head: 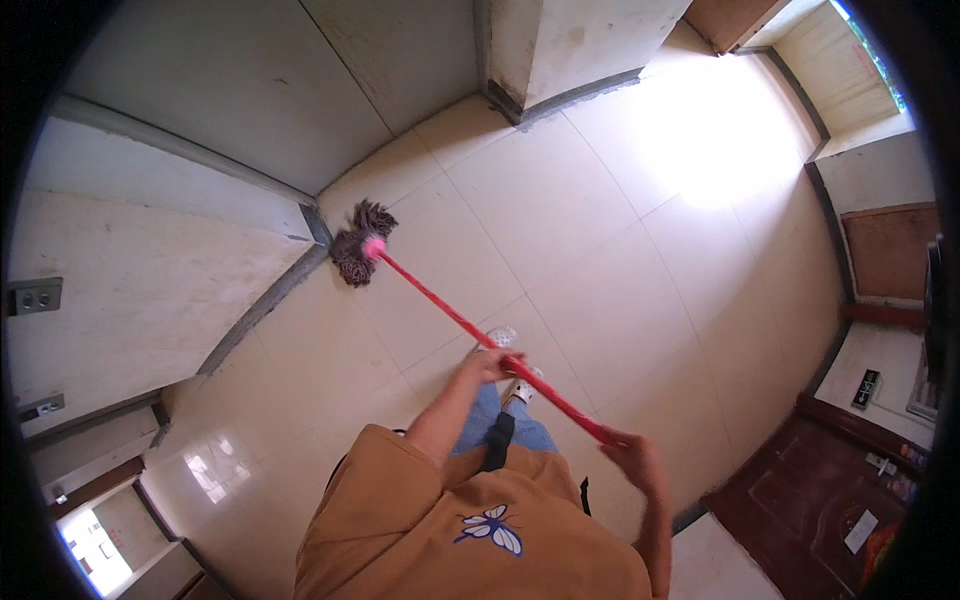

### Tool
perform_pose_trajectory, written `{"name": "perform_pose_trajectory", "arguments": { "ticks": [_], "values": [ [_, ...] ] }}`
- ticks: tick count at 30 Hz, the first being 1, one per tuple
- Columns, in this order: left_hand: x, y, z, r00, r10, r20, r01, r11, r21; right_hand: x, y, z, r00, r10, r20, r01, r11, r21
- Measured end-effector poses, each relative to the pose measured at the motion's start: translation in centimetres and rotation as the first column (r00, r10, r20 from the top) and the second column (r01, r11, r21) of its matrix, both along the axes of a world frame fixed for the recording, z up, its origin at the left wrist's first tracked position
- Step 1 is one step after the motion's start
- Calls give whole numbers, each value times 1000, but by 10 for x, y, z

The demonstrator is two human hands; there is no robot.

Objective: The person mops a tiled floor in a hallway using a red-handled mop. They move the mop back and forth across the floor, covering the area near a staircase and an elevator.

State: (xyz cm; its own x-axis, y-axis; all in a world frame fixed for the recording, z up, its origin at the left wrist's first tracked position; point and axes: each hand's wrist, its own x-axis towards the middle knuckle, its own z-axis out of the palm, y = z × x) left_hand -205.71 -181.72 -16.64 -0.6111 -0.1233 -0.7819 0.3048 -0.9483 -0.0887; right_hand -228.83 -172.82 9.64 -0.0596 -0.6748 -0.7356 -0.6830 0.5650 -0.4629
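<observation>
A mop with a red handle (442,304) slants across the view. Its dark string head (356,262), joined by a pink socket (374,249), rests on the tiled floor (480,232) beside a wall corner at the upper left. My left hand (496,365) is closed around the middle of the handle, in front of my shoes. Further down, near the handle's end, my right hand (626,450) grips it at my right side.
Grey panels (262,82) and a wall corner with dark skirting (274,307) border the floor at the left. A wall pillar (577,45) juts in at the top. A dark red door (810,502) stands at the lower right. Bright light falls on the floor at the upper right.
</observation>
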Motion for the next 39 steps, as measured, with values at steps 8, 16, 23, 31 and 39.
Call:
{"name": "perform_pose_trajectory", "arguments": {
  "ticks": [8,16,23,31,39],
  "values": [
    [-192,77,118,935,-74,-347,130,982,139,-114,50,136,817,-367,-445,241,918,-314],
    [-193,30,99,932,256,-255,-272,962,-29,-133,-45,107,748,-174,-641,-229,838,-495],
    [10,-21,13,875,467,126,-441,877,-188,4,-126,-17,880,178,-440,-374,830,-414],
    [168,36,-23,717,340,609,-365,927,-88,128,-62,-65,890,453,51,-436,879,-194],
    [-24,26,9,959,272,83,-274,962,6,-23,-71,46,989,44,-144,-52,997,-52]
  ]
}}
